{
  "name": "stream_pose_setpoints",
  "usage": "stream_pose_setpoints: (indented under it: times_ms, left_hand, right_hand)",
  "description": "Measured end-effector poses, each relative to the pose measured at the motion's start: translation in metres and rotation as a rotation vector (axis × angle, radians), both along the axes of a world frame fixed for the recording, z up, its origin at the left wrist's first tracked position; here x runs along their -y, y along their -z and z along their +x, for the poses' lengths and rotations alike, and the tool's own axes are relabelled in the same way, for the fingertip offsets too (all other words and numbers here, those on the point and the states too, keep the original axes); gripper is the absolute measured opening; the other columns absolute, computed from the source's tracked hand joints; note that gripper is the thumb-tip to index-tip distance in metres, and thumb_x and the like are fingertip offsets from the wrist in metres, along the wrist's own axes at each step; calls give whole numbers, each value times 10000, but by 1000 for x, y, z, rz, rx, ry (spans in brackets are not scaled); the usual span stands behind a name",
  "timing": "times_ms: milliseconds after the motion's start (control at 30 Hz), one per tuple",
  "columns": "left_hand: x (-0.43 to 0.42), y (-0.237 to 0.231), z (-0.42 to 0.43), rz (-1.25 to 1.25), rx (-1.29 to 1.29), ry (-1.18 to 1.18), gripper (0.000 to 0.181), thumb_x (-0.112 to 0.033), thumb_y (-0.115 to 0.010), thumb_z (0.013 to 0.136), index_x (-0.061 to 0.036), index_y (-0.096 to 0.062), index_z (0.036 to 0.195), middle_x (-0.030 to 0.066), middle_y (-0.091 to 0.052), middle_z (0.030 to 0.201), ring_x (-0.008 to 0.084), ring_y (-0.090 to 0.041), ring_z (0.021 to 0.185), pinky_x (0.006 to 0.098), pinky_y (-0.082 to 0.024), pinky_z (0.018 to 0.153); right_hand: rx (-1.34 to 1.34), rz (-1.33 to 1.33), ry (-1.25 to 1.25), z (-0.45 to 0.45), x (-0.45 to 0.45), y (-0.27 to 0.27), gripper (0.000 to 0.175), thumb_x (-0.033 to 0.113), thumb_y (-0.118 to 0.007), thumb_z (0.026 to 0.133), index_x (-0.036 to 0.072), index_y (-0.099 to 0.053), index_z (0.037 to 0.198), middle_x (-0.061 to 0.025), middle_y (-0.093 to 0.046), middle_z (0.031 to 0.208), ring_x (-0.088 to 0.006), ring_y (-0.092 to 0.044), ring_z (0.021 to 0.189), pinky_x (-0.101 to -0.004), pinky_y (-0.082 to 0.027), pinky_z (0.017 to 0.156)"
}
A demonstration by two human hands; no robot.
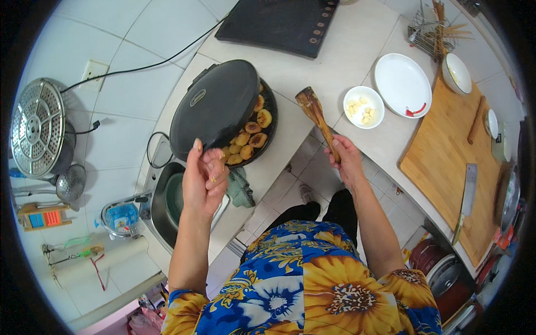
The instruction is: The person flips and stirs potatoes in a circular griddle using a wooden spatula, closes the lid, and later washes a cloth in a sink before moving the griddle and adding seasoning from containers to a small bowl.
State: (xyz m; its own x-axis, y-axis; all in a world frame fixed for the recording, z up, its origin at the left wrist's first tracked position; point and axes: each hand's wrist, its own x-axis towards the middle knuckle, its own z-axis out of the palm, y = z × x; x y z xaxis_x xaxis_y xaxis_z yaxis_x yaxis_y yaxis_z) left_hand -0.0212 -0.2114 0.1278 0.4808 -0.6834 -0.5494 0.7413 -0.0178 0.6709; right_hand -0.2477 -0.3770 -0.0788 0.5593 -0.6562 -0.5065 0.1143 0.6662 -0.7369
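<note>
A black electric griddle pan on the counter holds browned round food pieces. Its black lid is raised at a slant and covers the left part of the pan. My left hand is at the lid's near edge, fingers curled and thumb up; whether it touches the lid is unclear. In my right hand is the handle of a browned wooden spatula, its blade pointing up and left. To the right of the spatula sits a white bowl with peeled garlic cloves.
A white plate, a wooden cutting board and a cleaver lie on the right counter. A black induction cooker is at the back. Near the left forearm are a sink and a green cloth.
</note>
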Motion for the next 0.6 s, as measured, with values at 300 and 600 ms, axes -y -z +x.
stream_pose_setpoints:
  times_ms: [300, 600]
  left_hand:
    - [-17, 85, -32, 208, 12, 41, 481, -498, -447, 931, -43, -560, 822, -20, -373, 482, 56, -267, 365, 199, -176, 316]
    - [-23, 95, -35, 299, 71, 71, 543, -563, -419, 918, -40, -550, 855, -25, -350, 475, 62, -255, 361, 206, -171, 310]
  right_hand:
    - [70, 116, 113, -23, -20, 15, 249, 202, -530, 937, 63, -536, 1143, -85, -636, 806, -94, -528, 554, -199, -357, 429]
    - [94, 126, 206, 7, -18, 23, 295, 232, -567, 919, 64, -538, 1160, -72, -634, 828, -80, -521, 577, -191, -360, 442]
